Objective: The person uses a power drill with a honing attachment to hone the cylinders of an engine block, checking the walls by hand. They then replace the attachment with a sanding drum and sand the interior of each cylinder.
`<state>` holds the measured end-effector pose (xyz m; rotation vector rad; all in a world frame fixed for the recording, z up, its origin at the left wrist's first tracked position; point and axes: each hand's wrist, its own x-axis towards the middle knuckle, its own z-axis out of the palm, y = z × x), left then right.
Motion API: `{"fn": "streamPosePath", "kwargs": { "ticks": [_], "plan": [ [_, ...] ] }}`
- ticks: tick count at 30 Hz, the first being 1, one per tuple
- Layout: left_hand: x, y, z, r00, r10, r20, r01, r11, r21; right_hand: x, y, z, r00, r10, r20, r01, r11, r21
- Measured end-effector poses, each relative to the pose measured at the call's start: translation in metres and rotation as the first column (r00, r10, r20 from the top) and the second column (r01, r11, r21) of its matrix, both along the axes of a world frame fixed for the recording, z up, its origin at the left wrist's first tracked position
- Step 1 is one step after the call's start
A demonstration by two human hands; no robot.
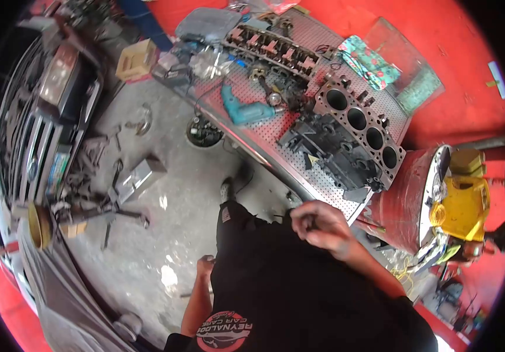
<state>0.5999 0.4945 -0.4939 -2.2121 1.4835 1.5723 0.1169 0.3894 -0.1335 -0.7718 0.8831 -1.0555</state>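
Observation:
My right hand (pixel 324 227) is raised in front of my body, close to the near edge of the metal workbench (pixel 252 146). Its fingers curl inward around a dark patch, and I cannot tell what that is. Low at my left side hangs my left hand (pixel 205 266), its fingers mostly hidden by the dark clothing. Nearest the right hand on the bench is a black engine part (pixel 337 155), lying against an engine block (pixel 364 123) with a row of round bores. A teal power drill (pixel 249 111) rests farther left.
A cylinder head (pixel 271 50) lies at the bench's back. A red drum (pixel 402 196) stands at its right end, beside a yellow container (pixel 466 208). Left are a car front (pixel 47 129) and a metal box (pixel 140 180) on the floor. Under the bench edge sits a bucket of parts (pixel 204 132).

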Motion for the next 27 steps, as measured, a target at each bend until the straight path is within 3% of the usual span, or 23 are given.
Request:
{"fn": "streamPosePath", "kwargs": {
  "ticks": [3,4,6,7,8,10,11,13,15,17,18,20,22,25,27],
  "plan": [
    [0.047,-0.058,-0.003,0.958,-0.256,0.125,0.271,0.956,-0.116,0.035,-0.022,-0.065,0.951,-0.200,-0.236,0.209,0.978,0.014],
    [0.060,-0.077,0.002,0.997,-0.075,0.013,0.075,0.997,0.005,0.044,-0.023,-0.082,0.931,-0.248,-0.269,0.269,0.962,0.044],
    [0.082,-0.124,0.015,0.939,0.322,-0.121,-0.276,0.916,0.292,0.056,-0.019,-0.111,0.878,-0.340,-0.336,0.388,0.918,0.084],
    [0.093,-0.147,0.021,0.943,0.316,-0.102,-0.278,0.919,0.280,0.063,-0.018,-0.118,0.823,-0.419,-0.384,0.467,0.883,0.036],
    [0.101,-0.170,0.026,0.947,0.310,-0.083,-0.279,0.922,0.269,0.066,-0.014,-0.120,0.799,-0.450,-0.399,0.534,0.836,0.125],
    [0.137,-0.211,0.001,0.998,-0.011,0.065,0.003,0.993,0.121,0.071,-0.006,-0.119,0.751,-0.502,-0.429,0.642,0.706,0.298],
    [0.141,-0.231,0.002,0.982,-0.136,0.133,0.126,0.989,0.077,0.072,-0.003,-0.117,0.705,-0.494,-0.508,0.692,0.634,0.344],
    [0.130,-0.278,0.003,0.893,-0.349,0.285,0.363,0.932,0.005,0.069,0.009,-0.131,0.672,-0.546,-0.500,0.740,0.523,0.423],
    [0.073,-0.315,0.048,0.811,-0.469,0.349,0.539,0.831,-0.137,0.063,0.017,-0.148,0.658,-0.579,-0.481,0.751,0.459,0.475],
    [0.011,-0.340,0.080,0.825,-0.451,0.340,0.534,0.819,-0.209,0.054,0.013,-0.165,0.665,-0.584,-0.465,0.746,0.491,0.450],
    [-0.021,-0.353,0.095,0.820,-0.469,0.326,0.534,0.833,-0.146,0.049,0.011,-0.170,0.671,-0.587,-0.454,0.741,0.507,0.440],
    [-0.075,-0.366,0.112,0.780,-0.549,0.302,0.623,0.727,-0.288,0.036,-0.004,-0.177,0.667,-0.599,-0.442,0.745,0.525,0.413],
    [-0.146,-0.379,0.151,0.730,-0.621,0.286,0.683,0.653,-0.326,0.024,-0.021,-0.183,0.634,-0.648,-0.422,0.772,0.502,0.389],
    [-0.223,-0.409,0.157,0.528,-0.727,0.439,0.812,0.280,-0.513,0.018,-0.036,-0.176,0.553,-0.734,-0.394,0.827,0.426,0.368],
    [-0.276,-0.430,0.164,0.447,-0.763,0.468,0.817,0.134,-0.561,0.019,-0.034,-0.171,0.548,-0.741,-0.388,0.825,0.402,0.398]
  ]
}}
